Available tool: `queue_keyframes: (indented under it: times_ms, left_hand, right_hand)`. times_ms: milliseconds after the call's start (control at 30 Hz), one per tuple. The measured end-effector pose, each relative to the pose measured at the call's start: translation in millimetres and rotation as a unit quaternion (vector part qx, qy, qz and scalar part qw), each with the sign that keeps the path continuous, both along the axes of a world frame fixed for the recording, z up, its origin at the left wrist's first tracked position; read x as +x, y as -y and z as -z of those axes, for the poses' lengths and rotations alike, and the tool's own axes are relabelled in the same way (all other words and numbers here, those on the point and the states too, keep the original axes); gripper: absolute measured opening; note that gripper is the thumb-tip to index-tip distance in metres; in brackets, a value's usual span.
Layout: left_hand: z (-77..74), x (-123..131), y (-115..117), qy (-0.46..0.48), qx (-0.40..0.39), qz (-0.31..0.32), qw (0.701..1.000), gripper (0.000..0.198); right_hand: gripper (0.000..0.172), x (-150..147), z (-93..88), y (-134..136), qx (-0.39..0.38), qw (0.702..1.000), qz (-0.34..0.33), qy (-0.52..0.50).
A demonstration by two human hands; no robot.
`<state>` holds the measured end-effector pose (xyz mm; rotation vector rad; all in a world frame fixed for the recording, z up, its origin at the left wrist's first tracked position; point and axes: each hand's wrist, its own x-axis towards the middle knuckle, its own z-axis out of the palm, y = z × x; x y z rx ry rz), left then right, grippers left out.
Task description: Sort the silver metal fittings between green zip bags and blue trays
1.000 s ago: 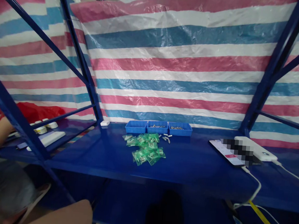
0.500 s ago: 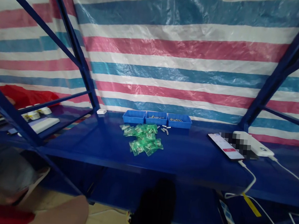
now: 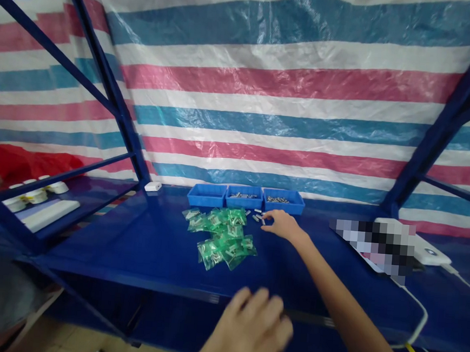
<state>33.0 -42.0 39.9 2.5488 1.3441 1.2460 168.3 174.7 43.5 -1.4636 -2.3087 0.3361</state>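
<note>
My right hand (image 3: 283,226) reaches far across the blue shelf (image 3: 140,244), fingers stretched out, with its fingertips at several small loose metal parts (image 3: 257,215). These lie just in front of three small blue trays (image 3: 245,198) in a row at the back; the middle and right trays hold more metal parts. A heap of small green bags (image 3: 224,236) lies left of my right hand. My left hand (image 3: 249,331) hovers low at the shelf's front edge. It is blurred, seen from the back, with nothing visible in it.
A phone (image 3: 370,246) and a white power bank (image 3: 425,246) with cables lie at the right. Dark blue rack posts (image 3: 114,101) stand on both sides. A striped tarp hangs behind. The neighbouring shelf at left holds white items (image 3: 47,213); another person's clothing shows at lower left.
Both of my hands have come into view: the right arm stretched out to the loose metal parts, the left rose at the front edge. The camera tilted slightly.
</note>
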Motion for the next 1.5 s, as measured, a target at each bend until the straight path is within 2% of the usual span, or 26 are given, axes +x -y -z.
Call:
queue_keyframes:
  times_ms: [67,133,233,333,433,533,600,700,767,900,1000,1133,1300,1500]
  left_hand:
    - [-5.3,0,-36,0.015,0.013,-0.006,1.000,0.014]
    - [-12.8,-2,-78,0.025,0.003,-0.047,0.999,0.016]
    - [-19.4,-7,-143,-0.039,-0.043,-0.101,0.993,0.011]
    - [-12.2,-11,-197,-0.085,-0.094,-0.128,0.984,0.010]
    - [4.5,-13,-222,-0.077,-0.109,-0.141,0.981,0.014]
    - [17.5,-15,-226,-0.042,-0.111,-0.139,0.983,0.015]
    - [21.3,-16,-226,-0.011,-0.123,-0.141,0.982,0.016]
    - [23.9,-17,-230,0.044,-0.154,-0.147,0.976,0.022]
    - [26.2,-16,-234,0.076,-0.165,-0.136,0.974,0.028]
    - [30.4,-14,-239,0.140,-0.159,-0.089,0.973,0.032]
    - [30.8,-16,-240,0.152,-0.136,-0.083,0.976,0.034]
    - [30.5,-22,-239,0.148,-0.103,-0.093,0.979,0.037]
    - [30.3,-28,-239,0.141,-0.132,-0.093,0.977,0.036]
    - [25.5,-32,-237,0.128,-0.186,-0.028,0.974,0.038]
  right_hand:
    - [0.025,-11,16.6,-18,-0.013,0.999,0.039,0.010]
    - [0.019,-17,25.1,-26,-0.017,0.998,0.052,0.006]
    - [0.008,-24,30.0,-26,-0.020,0.999,0.043,-0.006]
    - [0.014,-29,33.7,-22,-0.022,0.999,0.030,-0.029]
    - [0.018,-32,36.8,-24,-0.013,0.998,0.015,-0.067]
    - [0.011,-31,38.9,-32,0.012,0.988,0.013,-0.153]
    - [0.010,-29,40.6,-38,0.009,0.965,-0.004,-0.261]
    - [0.020,-27,42.7,-43,-0.019,0.909,-0.023,-0.415]
    - [0.027,-26,42.3,-45,-0.035,0.879,-0.026,-0.475]
    - [0.038,-23,38.2,-44,-0.069,0.846,-0.011,-0.528]
    - [0.041,-23,37.3,-40,-0.087,0.846,-0.018,-0.526]
    - [0.035,-27,39.7,-34,-0.087,0.869,-0.029,-0.486]
    - [0.032,-27,39.0,-32,-0.056,0.879,-0.059,-0.470]
    - [0.034,-25,39.4,-35,-0.051,0.876,-0.043,-0.477]
